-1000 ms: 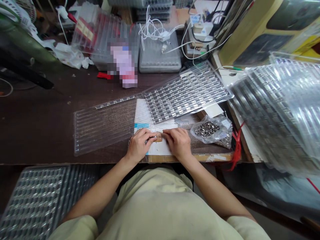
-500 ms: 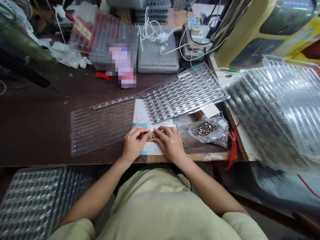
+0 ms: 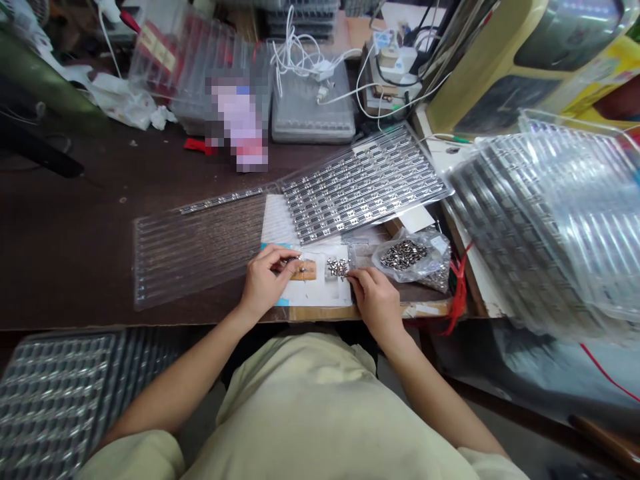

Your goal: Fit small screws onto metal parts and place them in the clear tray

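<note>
My left hand is closed in a pinch on a small metal connector, mostly covered by the fingers, at a small orange-brown block. That block lies on a white sheet at the table's front edge. Right of the block sits a little heap of shiny metal screws. At the heap's right side my right hand has its thumb and index finger pressed together; what they hold, if anything, is too small to see. Behind the hands, a clear tray carries rows of similar connectors.
A clear ribbed tray with one row of connectors along its far edge lies at the left. To the right are an open plastic bag of screws, red ties and stacked clear trays. White cables lie at the back.
My right hand has moved right, away from my left hand, to the side of the screw heap, uncovering the heap and the block. My left hand stays pinched near the block.
</note>
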Motion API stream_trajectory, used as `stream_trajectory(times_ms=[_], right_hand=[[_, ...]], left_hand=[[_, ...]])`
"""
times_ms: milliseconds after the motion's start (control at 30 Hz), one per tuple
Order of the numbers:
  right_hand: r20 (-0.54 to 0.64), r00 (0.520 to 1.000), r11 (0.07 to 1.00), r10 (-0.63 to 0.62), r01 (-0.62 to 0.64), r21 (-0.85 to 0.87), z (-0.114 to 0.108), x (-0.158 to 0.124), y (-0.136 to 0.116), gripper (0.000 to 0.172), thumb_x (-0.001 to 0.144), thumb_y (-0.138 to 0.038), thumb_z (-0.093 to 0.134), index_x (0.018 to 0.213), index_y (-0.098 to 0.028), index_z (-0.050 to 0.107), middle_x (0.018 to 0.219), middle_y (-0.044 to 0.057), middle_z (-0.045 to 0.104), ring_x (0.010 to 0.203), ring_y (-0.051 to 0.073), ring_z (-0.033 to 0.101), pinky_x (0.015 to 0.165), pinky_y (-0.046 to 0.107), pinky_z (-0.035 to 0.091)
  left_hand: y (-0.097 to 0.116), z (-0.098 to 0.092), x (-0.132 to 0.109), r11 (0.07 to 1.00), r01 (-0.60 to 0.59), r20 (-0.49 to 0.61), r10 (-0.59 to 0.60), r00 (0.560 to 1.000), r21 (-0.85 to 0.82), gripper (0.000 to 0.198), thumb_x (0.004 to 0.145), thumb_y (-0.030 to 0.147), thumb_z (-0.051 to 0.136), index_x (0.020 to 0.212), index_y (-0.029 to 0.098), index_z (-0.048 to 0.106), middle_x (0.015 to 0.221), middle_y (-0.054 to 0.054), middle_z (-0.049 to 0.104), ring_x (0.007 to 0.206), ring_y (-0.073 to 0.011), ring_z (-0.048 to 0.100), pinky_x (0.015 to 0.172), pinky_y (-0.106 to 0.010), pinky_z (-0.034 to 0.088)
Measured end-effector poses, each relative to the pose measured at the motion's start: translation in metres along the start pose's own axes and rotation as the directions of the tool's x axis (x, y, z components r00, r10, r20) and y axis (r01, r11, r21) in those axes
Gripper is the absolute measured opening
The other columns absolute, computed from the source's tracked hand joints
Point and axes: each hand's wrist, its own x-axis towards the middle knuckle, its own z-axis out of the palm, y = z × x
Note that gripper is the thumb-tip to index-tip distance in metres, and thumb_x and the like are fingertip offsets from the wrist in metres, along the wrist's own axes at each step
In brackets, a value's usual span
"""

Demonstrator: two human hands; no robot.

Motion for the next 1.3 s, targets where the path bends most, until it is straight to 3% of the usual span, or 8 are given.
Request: stream_trajectory(times_ms=[233,533,800,900,1067,1133,1200,1300], right_hand=[[-0.098,0.995,0.985,0.017,0.000,0.171,0.002,0.002,0.002,0.010,0.087,-0.019,0.050,0.088,-0.021,0.060,0.088,0.004,0.062,0.079,0.016,0.059,0.072,0.027,0.047],[-0.104,0.994,0.959,0.045,-0.014,0.283,0.001,0.001,0.003,0.012,0.085,-0.017,0.048,0.088,-0.021,0.059,0.083,0.004,0.063,0.078,0.016,0.059,0.072,0.028,0.048],[-0.088,0.995,0.897,0.039,0.004,0.442,-0.005,0.015,-0.010,0.012,0.088,-0.018,0.050,0.092,-0.022,0.061,0.084,0.002,0.065,0.077,0.014,0.061,0.070,0.027,0.049],[-0.051,0.998,0.878,-0.044,0.063,0.475,0.002,0.024,-0.024,0.013,0.090,-0.019,0.050,0.094,-0.021,0.062,0.087,0.003,0.067,0.080,0.014,0.062,0.072,0.025,0.048],[0.000,0.992,0.935,-0.124,0.117,0.334,0.024,0.035,-0.043,0.007,0.086,-0.027,0.062,0.084,-0.023,0.066,0.083,0.000,0.069,0.080,0.015,0.061,0.074,0.028,0.043],[-0.005,0.992,0.945,-0.129,0.125,0.301,0.030,0.037,-0.046,0.007,0.085,-0.030,0.064,0.083,-0.024,0.068,0.086,0.000,0.070,0.083,0.016,0.060,0.075,0.029,0.042],[-0.014,0.991,0.943,-0.132,0.130,0.306,0.034,0.038,-0.046,0.009,0.086,-0.030,0.063,0.084,-0.024,0.069,0.089,0.001,0.070,0.085,0.016,0.059,0.075,0.029,0.041],[-0.015,0.991,0.939,-0.136,0.134,0.317,0.036,0.038,-0.046,0.012,0.089,-0.028,0.060,0.088,-0.025,0.071,0.091,0.002,0.069,0.085,0.016,0.058,0.074,0.030,0.041]], left_hand=[[0.006,0.017,-0.001,0.959,-0.243,0.137,0.224,0.965,0.146,0.013,0.085,0.027,0.063,0.092,0.021,0.071,0.086,-0.005,0.064,0.083,-0.0170,0.060,0.076,-0.031,0.048],[-0.002,0.020,-0.001,0.956,-0.248,0.129,0.229,0.965,0.157,0.011,0.083,0.024,0.064,0.091,0.020,0.071,0.084,-0.005,0.065,0.081,-0.0170,0.059,0.074,-0.031,0.048],[0.005,0.019,-0.005,0.980,-0.197,0.124,0.191,0.974,0.041,0.008,0.080,0.019,0.068,0.086,0.021,0.072,0.084,-0.004,0.066,0.082,-0.0166,0.062,0.075,-0.030,0.049],[0.005,0.004,0.019,0.980,-0.192,0.074,0.188,0.979,0.048,0.010,0.081,0.021,0.067,0.090,0.022,0.072,0.087,-0.003,0.066,0.083,-0.0161,0.062,0.075,-0.028,0.049],[-0.028,-0.027,0.116,0.956,-0.046,-0.182,0.102,0.978,0.289,0.011,0.079,0.027,0.068,0.086,0.020,0.073,0.091,-0.003,0.069,0.086,-0.0181,0.061,0.082,-0.031,0.046],[-0.047,-0.032,0.146,0.927,0.042,-0.193,0.033,0.981,0.372,0.012,0.078,0.029,0.068,0.084,0.022,0.074,0.092,-0.003,0.070,0.089,-0.0194,0.061,0.085,-0.033,0.044],[-0.061,-0.033,0.161,0.903,0.098,-0.183,-0.022,0.983,0.419,0.012,0.078,0.031,0.068,0.083,0.023,0.075,0.094,-0.002,0.071,0.091,-0.0201,0.062,0.086,-0.033,0.042],[-0.070,-0.035,0.158,0.882,0.112,-0.175,-0.034,0.984,0.458,0.013,0.079,0.031,0.064,0.082,0.024,0.074,0.096,-0.002,0.070,0.092,-0.0204,0.062,0.085,-0.034,0.040]])
